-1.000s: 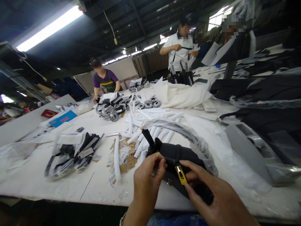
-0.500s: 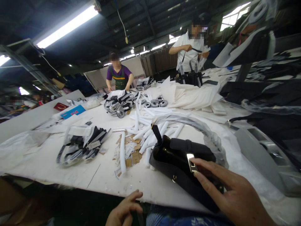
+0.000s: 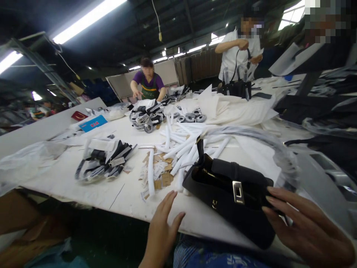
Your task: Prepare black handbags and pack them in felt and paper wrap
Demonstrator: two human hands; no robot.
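A black handbag (image 3: 223,204) lies tilted near the table's front edge, its top open and a gold zip showing inside. Its flap carries a gold metal clasp plate (image 3: 238,192), and a small gold fitting (image 3: 214,204) sits on the front. A handle wrapped in clear plastic (image 3: 281,152) arches behind it. My right hand (image 3: 306,223) grips the bag's right end between thumb and fingers; the palm side is partly hidden. My left hand (image 3: 164,227) is left of the bag at the table edge, open and holding nothing, thumb apart from the fingers.
White foam tubes (image 3: 186,149) and brown tags (image 3: 166,178) lie behind the bag. Bundled wrapped straps (image 3: 104,160) sit to the left, another bundle (image 3: 146,115) farther back. Two co-workers (image 3: 149,83) stand across the table. A blue box (image 3: 93,123) lies at far left.
My right hand has let go of the clasp plate and moved right to the bag's end. My left hand has risen toward the bag, its fingers straighter. The view has shifted slightly.
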